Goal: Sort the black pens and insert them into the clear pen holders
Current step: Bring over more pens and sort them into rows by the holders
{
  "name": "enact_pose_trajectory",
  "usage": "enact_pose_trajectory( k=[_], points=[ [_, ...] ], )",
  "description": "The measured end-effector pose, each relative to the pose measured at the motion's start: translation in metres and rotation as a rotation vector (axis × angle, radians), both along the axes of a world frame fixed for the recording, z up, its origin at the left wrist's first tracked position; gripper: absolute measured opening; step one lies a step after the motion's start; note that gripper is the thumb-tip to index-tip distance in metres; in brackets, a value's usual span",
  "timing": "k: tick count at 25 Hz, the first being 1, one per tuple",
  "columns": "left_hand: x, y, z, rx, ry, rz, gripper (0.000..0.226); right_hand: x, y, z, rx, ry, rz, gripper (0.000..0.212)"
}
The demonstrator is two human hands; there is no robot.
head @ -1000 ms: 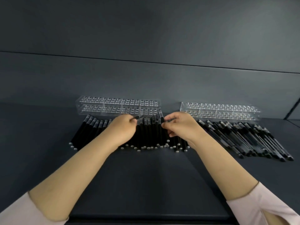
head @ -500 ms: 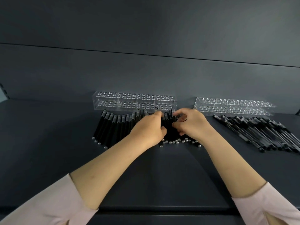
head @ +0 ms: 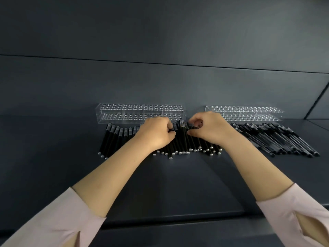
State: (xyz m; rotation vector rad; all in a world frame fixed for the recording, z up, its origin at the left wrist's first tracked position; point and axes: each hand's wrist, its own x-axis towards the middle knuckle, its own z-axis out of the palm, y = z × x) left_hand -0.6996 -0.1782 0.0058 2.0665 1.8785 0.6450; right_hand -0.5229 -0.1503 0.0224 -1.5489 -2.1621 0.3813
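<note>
A row of black pens (head: 117, 138) with silver ends lies side by side on the dark table, in front of the left clear pen holder (head: 140, 113). My left hand (head: 156, 132) and my right hand (head: 208, 129) are curled over the middle of this row, close together. Fingers of both hands pinch black pens (head: 181, 132) between them near the caps. A second clear pen holder (head: 245, 113) stands at the right, with a looser pile of black pens (head: 277, 139) slanting in front of it. Both holders show empty holes.
The dark table (head: 169, 184) has its front edge low in the view. A dark wall rises right behind the holders. Light pink sleeves cover both forearms near the bottom corners.
Both hands stay over the middle of the left pen row and keep handling pens there. The camera view has shifted, and the hands are a little further apart than half a second ago.
</note>
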Motion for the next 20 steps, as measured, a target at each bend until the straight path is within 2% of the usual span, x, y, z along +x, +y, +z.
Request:
enact_pose_trajectory(
  k=[5, 10, 20],
  points=[
    [0.028, -0.003, 0.021, 0.115, 0.05, -0.051, 0.03, 0.052, -0.012, 0.032, 0.108, -0.119, -0.054, 0.03],
    [0.103, -0.009, 0.032, 0.262, 0.154, -0.119, 0.031, 0.136, -0.037, 0.044, 0.22, -0.134, -0.151, 0.032],
    [0.38, -0.055, 0.018, 0.302, 0.185, -0.386, 0.033, 0.414, -0.143, 0.021, 0.176, -0.17, -0.414, 0.033]
  ],
)
